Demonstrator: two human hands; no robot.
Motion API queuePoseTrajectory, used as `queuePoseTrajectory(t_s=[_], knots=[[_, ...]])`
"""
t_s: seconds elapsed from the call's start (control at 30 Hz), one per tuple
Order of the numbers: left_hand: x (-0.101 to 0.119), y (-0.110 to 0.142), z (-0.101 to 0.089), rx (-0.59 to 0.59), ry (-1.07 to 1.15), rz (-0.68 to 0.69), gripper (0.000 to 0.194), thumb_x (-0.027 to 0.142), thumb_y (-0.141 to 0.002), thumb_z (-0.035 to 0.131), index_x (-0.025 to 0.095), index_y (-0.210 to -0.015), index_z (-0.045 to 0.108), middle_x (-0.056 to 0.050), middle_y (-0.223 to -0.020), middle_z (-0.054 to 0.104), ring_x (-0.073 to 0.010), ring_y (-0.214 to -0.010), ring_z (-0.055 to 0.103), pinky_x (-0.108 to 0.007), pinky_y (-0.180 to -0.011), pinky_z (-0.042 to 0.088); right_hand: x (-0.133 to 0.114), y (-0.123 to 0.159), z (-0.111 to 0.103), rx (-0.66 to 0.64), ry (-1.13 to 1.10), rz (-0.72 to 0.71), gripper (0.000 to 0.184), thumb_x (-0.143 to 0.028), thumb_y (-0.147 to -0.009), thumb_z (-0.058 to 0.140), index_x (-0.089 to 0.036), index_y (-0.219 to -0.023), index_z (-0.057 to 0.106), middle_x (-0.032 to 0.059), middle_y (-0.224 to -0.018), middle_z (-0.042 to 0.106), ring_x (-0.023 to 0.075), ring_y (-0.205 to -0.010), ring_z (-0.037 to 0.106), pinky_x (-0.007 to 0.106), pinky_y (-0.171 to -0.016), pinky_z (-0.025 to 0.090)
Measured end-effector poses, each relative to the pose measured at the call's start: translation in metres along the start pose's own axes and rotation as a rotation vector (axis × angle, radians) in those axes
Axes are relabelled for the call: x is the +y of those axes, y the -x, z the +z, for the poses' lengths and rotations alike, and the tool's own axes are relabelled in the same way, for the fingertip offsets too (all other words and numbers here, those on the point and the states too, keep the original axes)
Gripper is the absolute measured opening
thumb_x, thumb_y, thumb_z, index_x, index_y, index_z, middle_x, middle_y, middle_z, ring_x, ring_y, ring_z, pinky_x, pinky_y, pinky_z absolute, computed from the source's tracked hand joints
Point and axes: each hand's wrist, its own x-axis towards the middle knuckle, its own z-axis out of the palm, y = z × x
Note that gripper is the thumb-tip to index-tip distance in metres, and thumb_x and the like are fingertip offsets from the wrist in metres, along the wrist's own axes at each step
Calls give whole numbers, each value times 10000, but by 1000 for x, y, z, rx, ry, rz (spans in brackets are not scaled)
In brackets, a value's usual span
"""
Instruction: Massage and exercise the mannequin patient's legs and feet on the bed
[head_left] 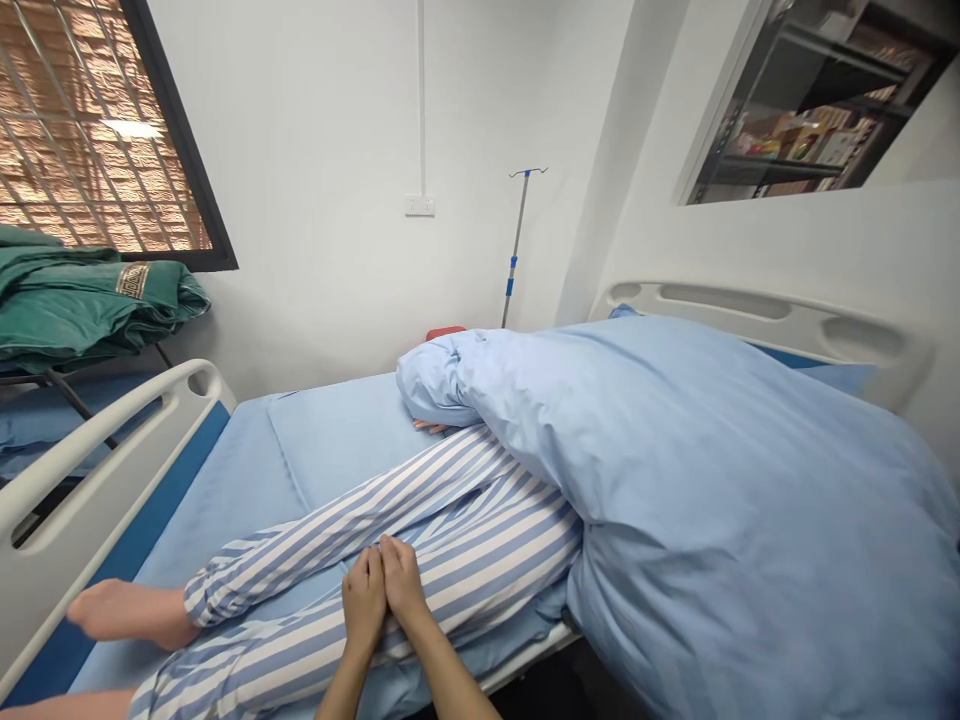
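My left hand (365, 601) and my right hand (403, 582) are side by side and touching, just above the near leg of a figure lying on a bed. Both have their fingers curled in. Whether anything is inside them is hidden. Under and around them are blue-and-white striped trousers (487, 570) on the figure's legs. A bare foot (131, 612) sticks out of the far trouser leg. Over the figure's upper body lies a bunched light blue quilt (675, 460). Fingers of the figure's hand (430, 427) show at its edge.
A light blue sheet (330, 420) covers the bed between the footboard (112, 450) and the headboard (787, 310). Behind stand an IV pole (517, 240) and a red object (445, 332). Green folded bedding (82, 300) lies at left, below a barred window (97, 120).
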Motion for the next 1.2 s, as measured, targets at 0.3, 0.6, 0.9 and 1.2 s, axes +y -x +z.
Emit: queuePoseTrajectory(t_s=[0.3,0.6,0.9,1.2], knots=[[-6,0,-1,-66,-155,51,325,353,-808,341,202,-615,554,-42,-626,625,-162,-603,543,-250,-575,338,-24,0,-8,8,397,-94,394,-361,-877,309,-187,-532,384,-22,-506,441,102,-511,402,231,-511,247],[-9,1,1,-96,-182,86,387,411,-832,305,194,-580,502,-16,-563,575,-148,-579,504,-244,-582,332,-28,4,-33,-16,735,-232,412,-314,-912,271,-176,-627,535,5,-552,556,99,-524,453,247,-539,213],[-8,1,3,-111,-137,85,343,397,-809,346,193,-582,504,-13,-565,556,-151,-585,492,-251,-597,337,-11,9,-32,-10,563,-220,430,-334,-905,292,-178,-595,546,1,-530,526,107,-516,431,242,-523,224],[38,1,27,-19,199,9,365,434,-791,383,190,-520,393,36,-484,414,-108,-508,390,-226,-509,327,-8,-3,-40,56,106,-103,385,-389,-877,341,-177,-573,447,-26,-542,434,103,-524,368,220,-510,284]])
